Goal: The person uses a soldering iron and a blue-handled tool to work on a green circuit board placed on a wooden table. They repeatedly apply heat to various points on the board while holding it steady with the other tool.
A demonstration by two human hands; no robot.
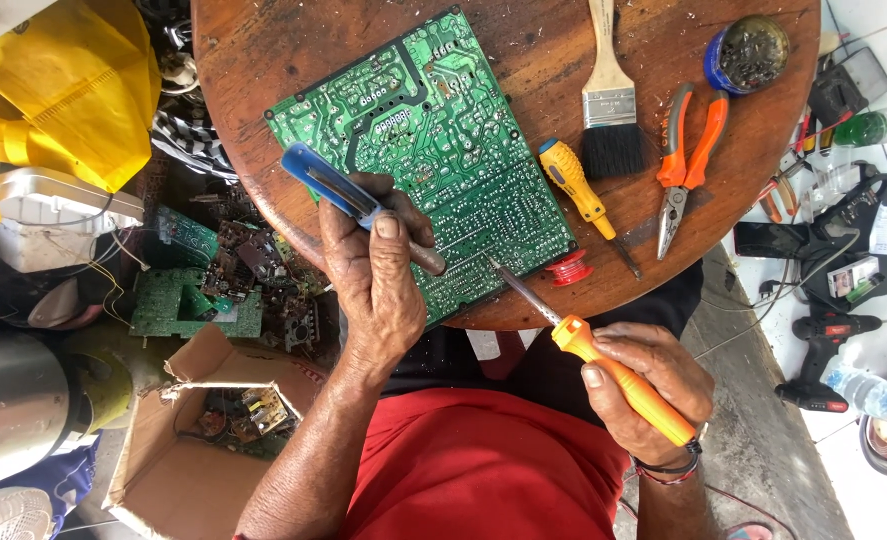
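The green circuit board (433, 150) lies flat, solder side up, on the round wooden table (263, 50), turned at a slant so that its lower corner reaches the table's near edge. It looks thin, stiff and light, the sort of thing that flexes little and would crack or lose a trace if pressed hard; its face is a field of small solder points, so I would take it by its bare edges or corners, not across the middle.

The left hand (378, 275) rests on the board's lower left part, closed around a blue-handled desoldering pump (348, 195), thumb along the barrel, the dark nozzle end lying on the board. The right hand (648, 375) is closed around the orange handle of a soldering iron (588, 345), held like a pen, well back from the metal. The iron's thin tip touches, or all but touches, the board near its lower edge, just beside the pump's nozzle. The iron seems light and rigid, its bare shaft likely hot, so the handle is the only sensible place to hold it.

On the table just beside the board lie a small red spool (569, 268), a yellow-handled screwdriver (583, 195), a paintbrush with black bristles (610, 100), orange-handled pliers (688, 165) and a small round blue tin (746, 55). Down on the floor to the left sit a cardboard box (178, 480) holding parts, loose green boards (178, 300) and a yellow bag (73, 85).
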